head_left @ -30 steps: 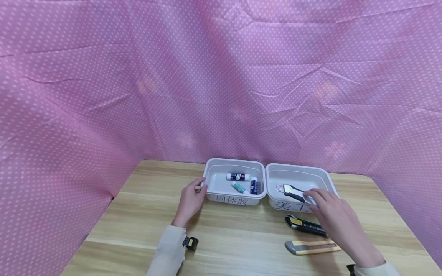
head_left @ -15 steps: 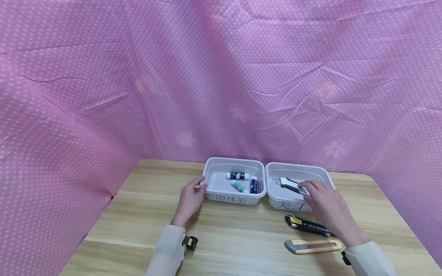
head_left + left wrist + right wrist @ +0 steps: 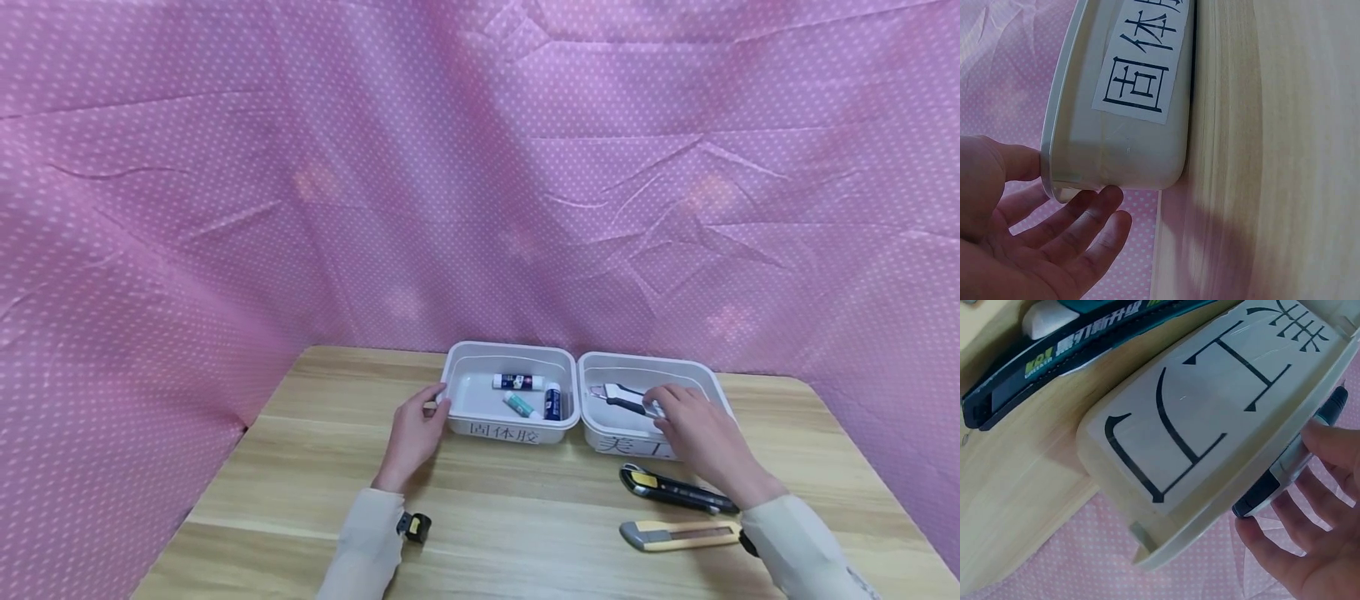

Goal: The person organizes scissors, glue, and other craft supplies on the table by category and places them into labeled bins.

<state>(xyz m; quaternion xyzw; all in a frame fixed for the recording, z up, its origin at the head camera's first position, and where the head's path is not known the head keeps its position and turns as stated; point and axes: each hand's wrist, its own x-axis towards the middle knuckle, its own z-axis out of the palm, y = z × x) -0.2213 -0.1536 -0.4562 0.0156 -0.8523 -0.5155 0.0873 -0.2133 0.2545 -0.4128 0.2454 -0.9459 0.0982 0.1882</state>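
Observation:
At the left bin's near-left corner my left hand (image 3: 412, 435) grips the rim, thumb on the edge and fingers against the outer wall. That white plastic bin (image 3: 1141, 153) bears a paper label and holds three glue sticks: two dark blue (image 3: 517, 382) and one teal (image 3: 519, 406). My right hand (image 3: 701, 429) pinches a white-and-black utility knife (image 3: 624, 397) between thumb and fingers. The knife lies level within the opening of the right white bin (image 3: 652, 358), its head pointing left. In the right wrist view, the knife (image 3: 1282, 467) shows just beyond the bin's rim.
In front of the right bin lie a black utility knife (image 3: 675, 492) with a yellow slider and, nearer, a yellow-and-grey one (image 3: 675, 536). Both rest on the wooden table (image 3: 525, 517). A pink dotted curtain (image 3: 450, 208) hangs behind the bins, which stand side by side.
My right hand has moved a little forward and left with the utility knife, from over the right bin's front edge to inside its opening. The left hand stays at its bin.

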